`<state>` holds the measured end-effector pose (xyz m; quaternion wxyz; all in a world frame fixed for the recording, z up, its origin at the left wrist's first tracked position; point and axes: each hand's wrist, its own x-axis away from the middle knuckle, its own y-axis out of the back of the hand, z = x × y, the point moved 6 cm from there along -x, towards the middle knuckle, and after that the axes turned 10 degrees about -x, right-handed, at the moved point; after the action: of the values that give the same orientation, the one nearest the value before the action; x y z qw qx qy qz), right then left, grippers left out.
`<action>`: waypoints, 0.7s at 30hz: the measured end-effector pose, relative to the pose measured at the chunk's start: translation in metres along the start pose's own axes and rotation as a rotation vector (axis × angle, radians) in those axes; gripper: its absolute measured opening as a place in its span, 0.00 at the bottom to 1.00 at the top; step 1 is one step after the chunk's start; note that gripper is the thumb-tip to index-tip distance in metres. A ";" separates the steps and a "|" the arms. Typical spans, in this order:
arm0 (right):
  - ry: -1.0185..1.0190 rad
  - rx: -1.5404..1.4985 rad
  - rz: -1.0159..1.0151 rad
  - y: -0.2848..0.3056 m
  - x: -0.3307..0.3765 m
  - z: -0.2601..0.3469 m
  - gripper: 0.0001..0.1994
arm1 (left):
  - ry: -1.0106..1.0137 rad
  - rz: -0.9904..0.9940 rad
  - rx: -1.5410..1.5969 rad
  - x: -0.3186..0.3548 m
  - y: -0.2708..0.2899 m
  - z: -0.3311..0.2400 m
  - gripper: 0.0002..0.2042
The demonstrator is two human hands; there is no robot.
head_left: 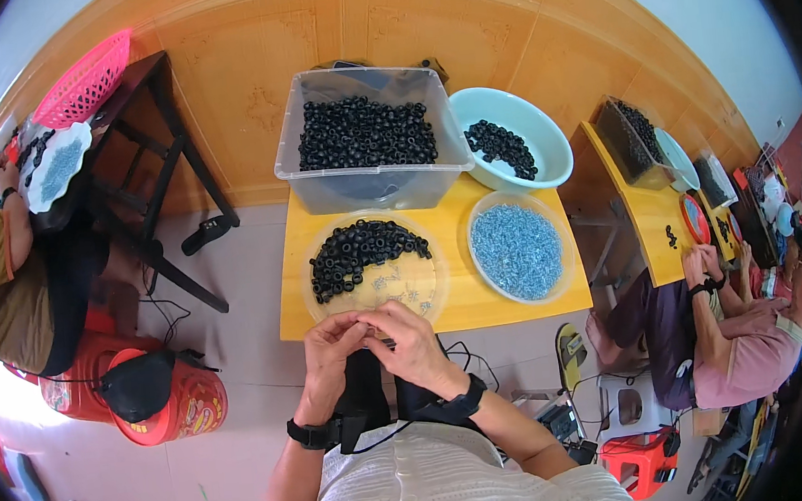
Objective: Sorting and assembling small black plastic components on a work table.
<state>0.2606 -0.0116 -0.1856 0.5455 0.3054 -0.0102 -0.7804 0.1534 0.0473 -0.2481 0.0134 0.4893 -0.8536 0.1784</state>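
My left hand point(330, 346) and my right hand point(406, 339) meet just off the table's near edge, fingertips pinched together. Whatever they pinch is too small to make out. Right beyond them lies a round clear tray point(438, 290) holding black rings point(358, 252) along its far side and a few small bluish pieces point(394, 284) nearer me. To the right, a round white dish point(567, 236) is filled with small pale-blue pieces point(515, 248). Both my wrists carry black bands.
Behind the tray stands a clear plastic bin point(358, 192) of black rings, beside a light-blue basin point(546, 166) with more. All rest on a yellow table point(463, 302). One person point(2, 266) sits at left near red buckets point(171, 404); another person point(743, 345) works at right.
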 end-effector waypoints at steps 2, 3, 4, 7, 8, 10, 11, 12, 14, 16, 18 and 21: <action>0.050 0.065 -0.001 0.015 -0.008 -0.001 0.12 | 0.029 -0.039 0.038 0.001 0.008 0.002 0.09; -0.020 0.145 -0.034 0.029 -0.011 -0.017 0.08 | 0.019 -0.059 0.041 0.001 0.010 0.001 0.09; -0.103 0.231 -0.023 0.043 -0.014 -0.032 0.08 | 0.008 -0.082 0.045 0.001 0.011 0.000 0.09; -0.228 0.476 0.065 0.075 -0.017 -0.072 0.04 | 0.021 -0.075 0.032 -0.003 0.010 0.007 0.09; -0.303 0.578 0.159 0.076 -0.017 -0.082 0.03 | 0.017 -0.078 0.033 -0.003 0.010 0.007 0.09; -0.316 0.621 0.195 0.071 -0.018 -0.079 0.03 | 0.052 -0.060 0.049 -0.001 0.007 0.011 0.08; -0.332 0.665 0.227 0.068 -0.019 -0.079 0.04 | 0.052 -0.064 0.049 -0.002 0.008 0.011 0.08; -0.334 0.664 0.225 0.066 -0.019 -0.081 0.04 | 0.060 -0.064 0.041 -0.002 0.008 0.012 0.08; -0.391 0.782 0.289 0.059 -0.017 -0.089 0.04 | 0.069 -0.061 0.028 -0.002 0.008 0.012 0.08; -0.411 0.816 0.300 0.054 -0.019 -0.087 0.06 | 0.061 -0.077 0.017 -0.001 0.009 0.009 0.08; -0.432 0.851 0.311 0.049 -0.020 -0.087 0.08 | 0.057 -0.082 0.010 -0.001 0.010 0.008 0.08; -0.466 0.835 0.326 0.046 -0.022 -0.090 0.13 | 0.059 -0.091 0.011 -0.002 0.011 0.008 0.08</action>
<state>0.3477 0.0169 -0.2323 0.4749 0.3097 -0.4906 -0.6617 0.1463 0.0515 -0.2594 0.0439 0.5224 -0.8286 0.1967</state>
